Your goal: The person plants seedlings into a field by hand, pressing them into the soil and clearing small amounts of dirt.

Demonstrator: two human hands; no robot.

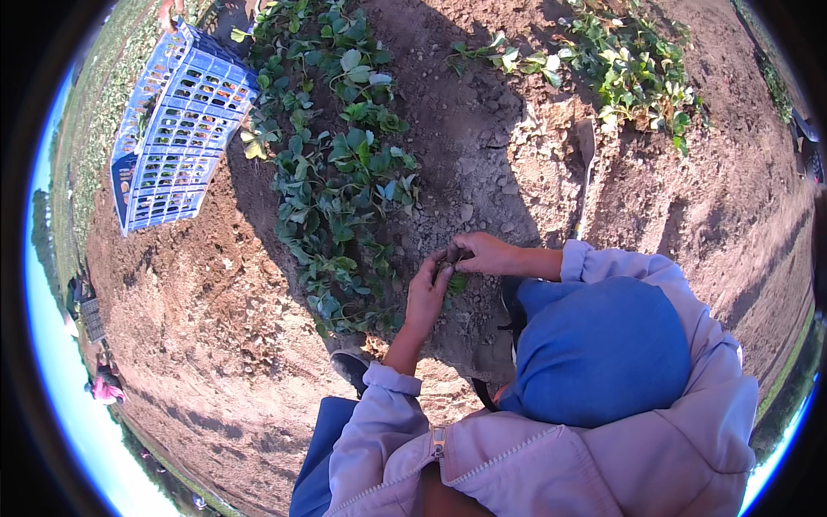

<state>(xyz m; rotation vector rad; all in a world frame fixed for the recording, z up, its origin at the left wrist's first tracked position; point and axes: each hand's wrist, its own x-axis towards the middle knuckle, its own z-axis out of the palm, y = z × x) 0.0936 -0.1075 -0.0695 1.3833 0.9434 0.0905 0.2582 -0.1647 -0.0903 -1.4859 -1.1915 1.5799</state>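
My left hand (425,292) and my right hand (486,254) meet at the fingertips, low over the soil in front of me. Their dirt-darkened fingers pinch a small plant, mostly hidden by them; one green leaf (457,283) shows just below. Left of my hands lies a long heap of leafy strawberry plants (342,187), close to my left fingers but apart from them. Loose clods of soil (481,194) spread beyond my fingertips.
A hand (169,14) holds a tilted blue plastic crate (184,129) at the upper left. More leafy plants (646,71) lie at the upper right. A long thin blade-like object (588,171) rests on the ground. Distant people, one in pink (106,388), are at the left edge.
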